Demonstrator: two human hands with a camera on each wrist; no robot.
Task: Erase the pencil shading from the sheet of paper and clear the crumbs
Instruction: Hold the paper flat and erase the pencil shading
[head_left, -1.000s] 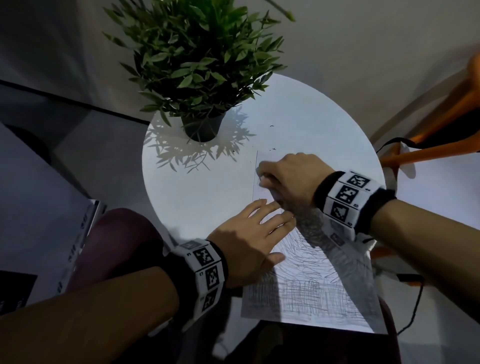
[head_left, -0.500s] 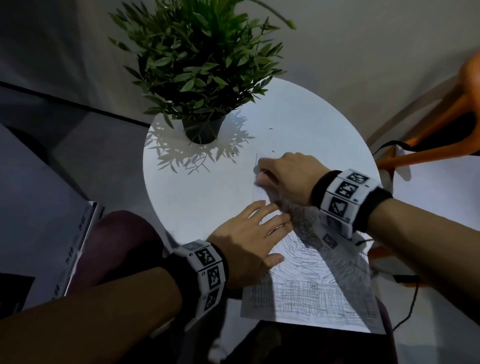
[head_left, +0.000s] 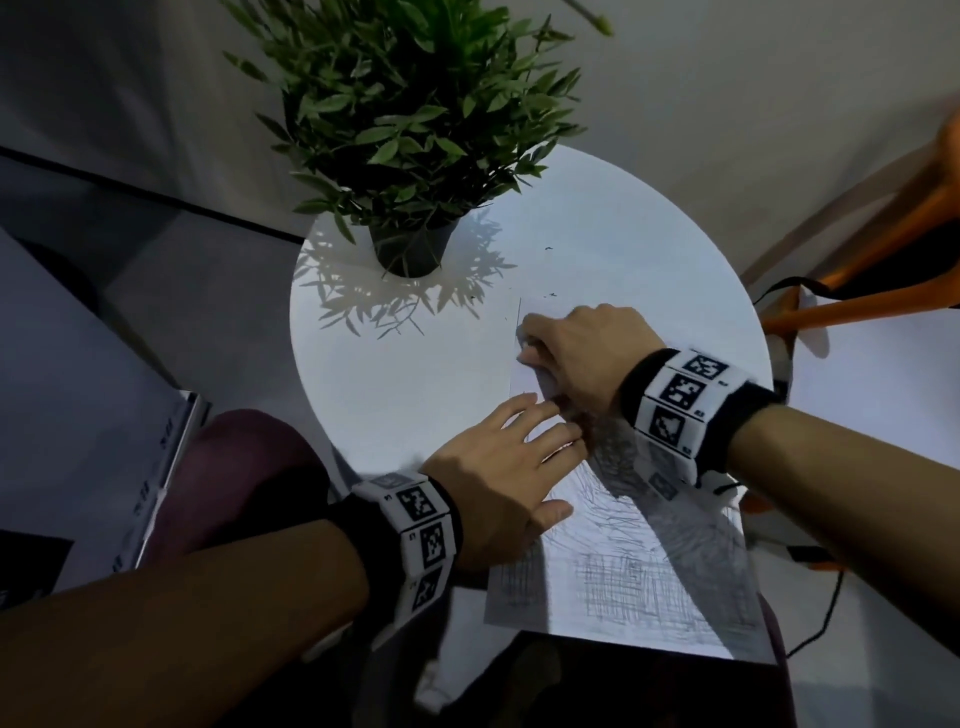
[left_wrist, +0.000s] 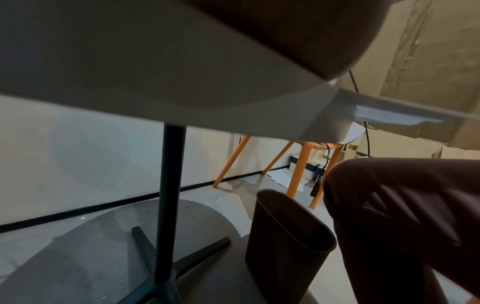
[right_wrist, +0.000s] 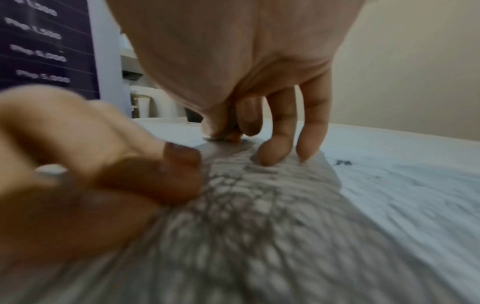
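Head view: I'm flattening my left hand (head_left: 493, 483) on the sheet of paper (head_left: 649, 582), right hand (head_left: 576, 353) pinching an eraser (right_wrist: 223, 138); short, light strokes should avoid creasing.

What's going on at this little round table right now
A person is erasing pencil scribble from a sheet of paper on a round white table. Their left hand lies flat on the sheet, holding it down. Their right hand pinches a small eraser against the far end of the page. Most of the shading is still there, and a few dark crumbs lie on the table beyond the sheet, near a potted plant.
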